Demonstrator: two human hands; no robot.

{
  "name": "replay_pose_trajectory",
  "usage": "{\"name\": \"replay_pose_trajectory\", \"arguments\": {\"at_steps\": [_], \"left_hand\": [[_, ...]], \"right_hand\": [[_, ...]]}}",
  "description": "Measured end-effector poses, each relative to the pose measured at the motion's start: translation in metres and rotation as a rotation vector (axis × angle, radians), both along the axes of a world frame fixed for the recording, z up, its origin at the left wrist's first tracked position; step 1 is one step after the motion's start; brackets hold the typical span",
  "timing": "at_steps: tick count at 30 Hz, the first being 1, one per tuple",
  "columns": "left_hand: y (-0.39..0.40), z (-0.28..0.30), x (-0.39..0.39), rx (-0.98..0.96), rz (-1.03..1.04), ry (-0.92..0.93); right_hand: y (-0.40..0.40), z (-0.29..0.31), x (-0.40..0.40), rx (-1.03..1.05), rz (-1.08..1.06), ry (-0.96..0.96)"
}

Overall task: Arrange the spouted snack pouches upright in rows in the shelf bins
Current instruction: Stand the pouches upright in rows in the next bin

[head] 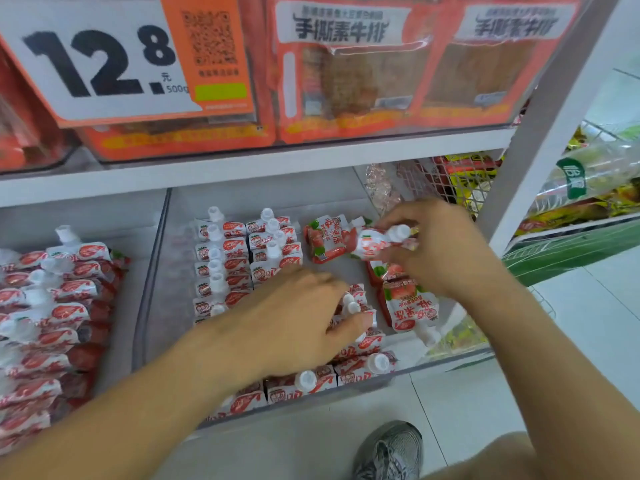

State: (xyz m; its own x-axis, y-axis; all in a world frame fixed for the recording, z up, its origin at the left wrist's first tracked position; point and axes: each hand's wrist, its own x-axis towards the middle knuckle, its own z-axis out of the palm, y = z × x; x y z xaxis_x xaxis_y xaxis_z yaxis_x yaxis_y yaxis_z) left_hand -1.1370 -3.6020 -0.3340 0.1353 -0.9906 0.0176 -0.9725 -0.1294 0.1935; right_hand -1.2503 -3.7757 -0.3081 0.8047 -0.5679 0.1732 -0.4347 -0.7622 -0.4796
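- Right hand, right of centre in the frame: fingers curled round one spouted pouch, held above the clear bin.
- Left hand, centre of the frame: fingers spread and nearly straight, pressing on the standing rows; it grips nothing.
- Loose pouches lie flat in the bin's right side.
- Recommended: turn the held pouch cap-up, seat it against the last standing pouch, and keep the row braced to prevent toppling.
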Motion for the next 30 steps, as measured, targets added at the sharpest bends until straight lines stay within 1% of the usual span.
{"name": "replay_pose_trajectory", "arguments": {"at_steps": [1,2,4,6,7,10,12,14,17,19,20,21,22,23,24,25,27,28,29,30], "left_hand": [[0.004,0.001,-0.005,-0.023,0.011,-0.057],[0.008,0.003,-0.010,-0.047,0.029,-0.090],[0.018,0.007,-0.018,-0.057,0.089,-0.124],[0.029,0.006,-0.017,-0.050,0.170,-0.141],[0.034,0.005,-0.017,-0.057,0.204,-0.153],[0.041,0.002,-0.019,0.012,0.244,-0.005],[0.037,0.000,-0.016,-0.007,0.253,0.047],[0.028,0.003,-0.011,-0.002,0.254,0.062],[0.015,0.010,-0.003,0.080,0.188,0.106],[0.012,0.011,0.001,0.141,0.153,0.130],[0.012,0.011,0.002,0.167,0.145,0.146],[0.012,0.011,0.002,0.178,0.140,0.157],[0.012,0.011,0.001,0.174,0.137,0.165],[0.012,0.011,0.001,0.167,0.138,0.173],[0.013,0.011,0.001,0.158,0.140,0.177],[0.014,0.011,0.000,0.149,0.139,0.181],[0.015,0.010,0.001,0.131,0.134,0.193],[0.015,0.009,0.001,0.120,0.130,0.198],[0.016,0.008,0.002,0.110,0.125,0.199],[0.016,0.007,0.003,0.104,0.121,0.198]], "right_hand": [[-0.001,-0.009,0.010,0.040,0.056,-0.010],[-0.002,-0.019,0.020,0.069,0.142,0.038],[-0.007,-0.038,0.036,0.144,0.340,0.223],[-0.013,-0.044,0.044,0.269,0.446,0.364],[-0.016,-0.043,0.047,0.291,0.478,0.406],[-0.021,-0.036,0.054,0.240,0.533,0.538],[-0.021,-0.032,0.058,0.268,0.538,0.583],[-0.023,-0.033,0.058,0.351,0.531,0.568],[-0.026,-0.028,0.051,0.471,0.490,0.533],[-0.031,-0.024,0.049,0.598,0.354,0.403],[-0.033,-0.022,0.048,0.660,0.238,0.288],[-0.036,-0.023,0.049,0.665,0.131,0.156],[-0.039,-0.024,0.051,0.585,0.037,0.032],[-0.044,-0.027,0.056,0.435,-0.033,-0.024],[-0.044,-0.028,0.062,0.299,-0.064,0.001],[-0.044,-0.033,0.067,0.196,-0.076,0.102],[-0.039,-0.043,0.077,0.137,-0.089,0.332],[-0.036,-0.047,0.081,0.119,-0.087,0.376],[-0.034,-0.048,0.084,0.098,-0.067,0.357],[-0.033,-0.049,0.086,0.089,-0.033,0.297]]}}
